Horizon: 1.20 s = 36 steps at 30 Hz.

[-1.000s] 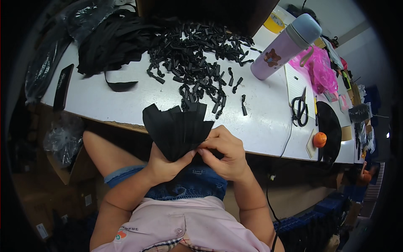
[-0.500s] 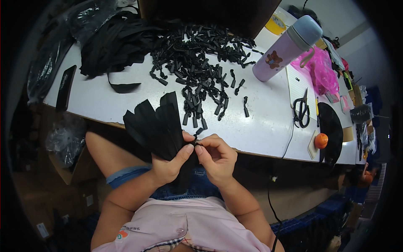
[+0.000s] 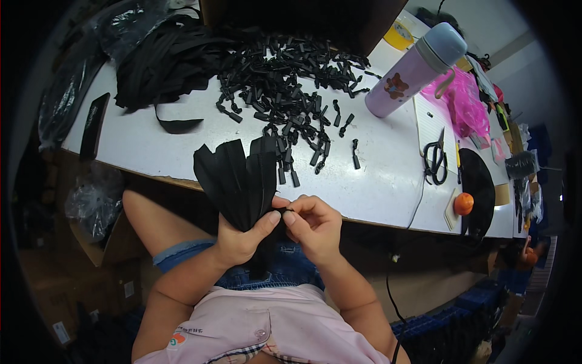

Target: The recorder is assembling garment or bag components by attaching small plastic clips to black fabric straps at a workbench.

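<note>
A fanned bundle of black zipper strips [image 3: 239, 179] is gripped in my left hand [image 3: 244, 241], just off the table's front edge. The strips spread upward from the fist, and their lower part hangs dark over my lap. Close against it, my right hand [image 3: 314, 227] pinches with thumb and forefinger on a small black piece, apparently a zipper slider, mostly hidden by the fingers. The two thumbs nearly meet there. Beyond my hands lies a loose heap of black zipper sliders with pulls [image 3: 291, 97], a few scattered toward me.
More black strips [image 3: 163, 67] are piled at the back left, near a dark flat bar [image 3: 95, 126]. To the right stand a lilac bottle [image 3: 406, 76], black scissors [image 3: 435, 159], a notebook [image 3: 426, 118], an orange fruit [image 3: 464, 203] and a pink plastic bag [image 3: 464, 100].
The strip bundle has swung right and now stands more upright, covering some nearer sliders. The pull that stuck up by my left fingertips no longer shows. My hands stay nearly in place.
</note>
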### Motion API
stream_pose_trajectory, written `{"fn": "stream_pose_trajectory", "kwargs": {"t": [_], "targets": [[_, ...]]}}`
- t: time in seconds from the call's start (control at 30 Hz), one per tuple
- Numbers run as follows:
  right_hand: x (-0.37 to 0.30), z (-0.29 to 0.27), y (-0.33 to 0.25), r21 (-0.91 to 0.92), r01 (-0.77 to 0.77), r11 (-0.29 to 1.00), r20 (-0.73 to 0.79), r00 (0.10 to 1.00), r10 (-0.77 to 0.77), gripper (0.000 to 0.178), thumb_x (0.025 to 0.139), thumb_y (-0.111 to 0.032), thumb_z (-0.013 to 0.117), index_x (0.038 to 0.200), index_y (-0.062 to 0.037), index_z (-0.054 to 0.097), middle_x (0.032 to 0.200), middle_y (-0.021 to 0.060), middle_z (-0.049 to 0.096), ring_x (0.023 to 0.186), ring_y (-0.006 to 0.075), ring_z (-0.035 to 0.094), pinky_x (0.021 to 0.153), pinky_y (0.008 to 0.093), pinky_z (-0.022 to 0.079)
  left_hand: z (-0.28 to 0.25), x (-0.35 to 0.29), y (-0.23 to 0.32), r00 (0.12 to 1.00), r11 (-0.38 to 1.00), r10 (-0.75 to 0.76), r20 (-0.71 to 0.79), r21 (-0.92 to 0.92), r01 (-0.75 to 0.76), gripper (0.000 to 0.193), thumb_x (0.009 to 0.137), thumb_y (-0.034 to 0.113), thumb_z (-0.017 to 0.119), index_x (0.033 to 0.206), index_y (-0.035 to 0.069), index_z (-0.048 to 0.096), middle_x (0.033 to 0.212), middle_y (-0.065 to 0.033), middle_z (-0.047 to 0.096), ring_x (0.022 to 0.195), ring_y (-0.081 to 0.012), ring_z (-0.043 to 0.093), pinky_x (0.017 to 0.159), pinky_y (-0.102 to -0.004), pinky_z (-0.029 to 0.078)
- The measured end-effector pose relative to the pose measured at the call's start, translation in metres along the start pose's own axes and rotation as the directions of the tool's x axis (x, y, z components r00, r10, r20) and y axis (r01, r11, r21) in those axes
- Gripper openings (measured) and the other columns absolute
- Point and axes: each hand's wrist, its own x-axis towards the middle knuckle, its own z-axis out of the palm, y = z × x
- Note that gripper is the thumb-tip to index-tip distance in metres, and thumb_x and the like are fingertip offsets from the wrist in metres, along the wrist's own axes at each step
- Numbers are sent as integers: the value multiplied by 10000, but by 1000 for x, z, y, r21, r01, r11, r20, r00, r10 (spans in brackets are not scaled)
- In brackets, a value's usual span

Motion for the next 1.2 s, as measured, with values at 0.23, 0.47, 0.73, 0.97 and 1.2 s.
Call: {"fn": "stream_pose_trajectory", "kwargs": {"t": [0.23,0.47,0.73,0.97,1.2], "targets": [[1,-8,6,-309,322,895,150,946,-289,60,796,-38,531,826,10,510,720,5,481,585,31,429,512,151,338,-1,-2,1,1000,998,11,-18,61,-10,168,773,8,543,940,-8,549,901,-66,560,840,-119,522,770,-246,413],[0,-10,4,-151,159,976,181,975,-131,83,813,-69,519,832,11,510,718,11,481,589,44,423,524,169,339,-9,-2,3,995,995,-65,73,85,59,186,774,24,563,959,1,556,906,-64,573,849,-120,536,750,-244,433],[5,-8,10,-394,491,777,202,871,-449,75,778,-46,545,826,10,530,694,39,499,575,59,435,505,182,350,-13,-1,8,985,987,-160,62,5,160,167,776,31,569,939,1,555,844,-44,569,764,-115,539,682,-223,446],[9,-7,-8,-436,374,818,232,925,-300,80,726,-29,590,787,3,550,628,31,510,458,44,420,422,169,323,-9,-6,-4,998,994,-59,20,97,56,108,796,78,560,873,5,540,763,-17,530,640,-68,485,563,-184,402],[8,-12,-7,-738,464,490,472,874,-117,150,667,-91,641,737,-14,533,626,101,498,513,173,493,436,288,385,-16,1,-3,991,987,-107,-84,110,116,112,797,86,559,868,0,544,795,-21,543,706,-95,504,649,-226,422]]}}
